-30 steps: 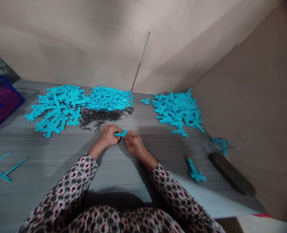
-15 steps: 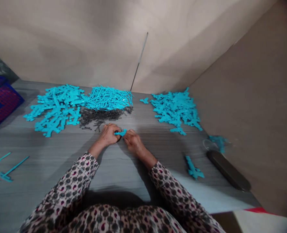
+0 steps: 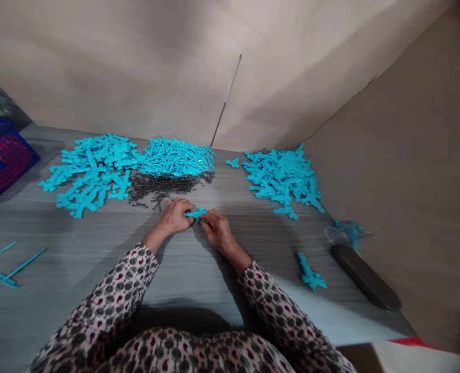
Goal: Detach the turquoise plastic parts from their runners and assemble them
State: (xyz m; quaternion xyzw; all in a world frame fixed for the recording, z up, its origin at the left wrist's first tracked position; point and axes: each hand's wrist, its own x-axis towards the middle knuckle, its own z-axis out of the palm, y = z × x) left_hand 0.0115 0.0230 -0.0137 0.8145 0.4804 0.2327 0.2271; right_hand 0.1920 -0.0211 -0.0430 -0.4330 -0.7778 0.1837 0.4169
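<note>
Over the middle of the table, a small turquoise plastic piece (image 3: 195, 213) is pinched between my two hands. My left hand (image 3: 176, 215) is closed on its left end, knuckles up. The fingertips of my right hand (image 3: 217, 228) close on its right end, partly covering it. Just beyond my left hand lie many thin black plastic pieces (image 3: 163, 185) with widened ends. Behind those is a heap of slim turquoise sticks (image 3: 175, 157). A pile of larger flat turquoise pieces (image 3: 93, 176) with side arms spreads to the left.
Another turquoise pile (image 3: 282, 176) lies at the back right, near the side wall. A loose turquoise piece (image 3: 311, 273) and a dark elongated case (image 3: 365, 277) are at right. Turquoise sticks (image 3: 22, 267) lie at left. A blue-red basket (image 3: 8, 166) and a thin rod (image 3: 226, 98) stand behind.
My right hand's fingers have shifted slightly on the turquoise piece, and more of the piece shows. The left hand keeps its hold. The view has tilted a little.
</note>
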